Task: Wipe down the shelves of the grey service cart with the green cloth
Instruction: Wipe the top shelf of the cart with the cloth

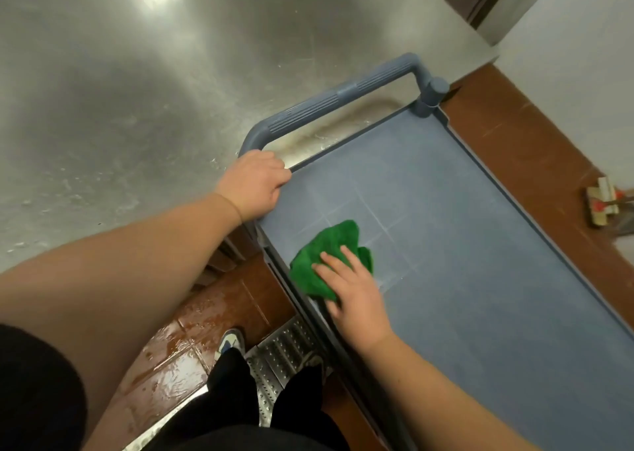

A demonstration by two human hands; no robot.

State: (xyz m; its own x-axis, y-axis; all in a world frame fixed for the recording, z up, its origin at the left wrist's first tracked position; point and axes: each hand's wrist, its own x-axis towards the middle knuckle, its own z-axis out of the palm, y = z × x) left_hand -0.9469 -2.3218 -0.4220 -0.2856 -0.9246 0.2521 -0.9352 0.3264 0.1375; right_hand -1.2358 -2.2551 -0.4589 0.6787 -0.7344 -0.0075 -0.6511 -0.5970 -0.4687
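my right hand lies flat on the green cloth, fingers straight and slightly spread, pressing it onto the top shelf of the grey service cart. the cloth is bunched up, close to the shelf's near long edge and nearer the handle end than the other end. pale streaks cross the shelf surface around the cloth. my left hand grips the corner of the cart where the ribbed push handle bends down to the shelf rim, fingers curled over the edge. the handle end of the cart stands against a stainless steel surface. below, my dark trousers and one shoe stand on wet brown floor tiles beside a perforated metal grate. a scrub brush lies on the tiles beyond the cart's far long edge
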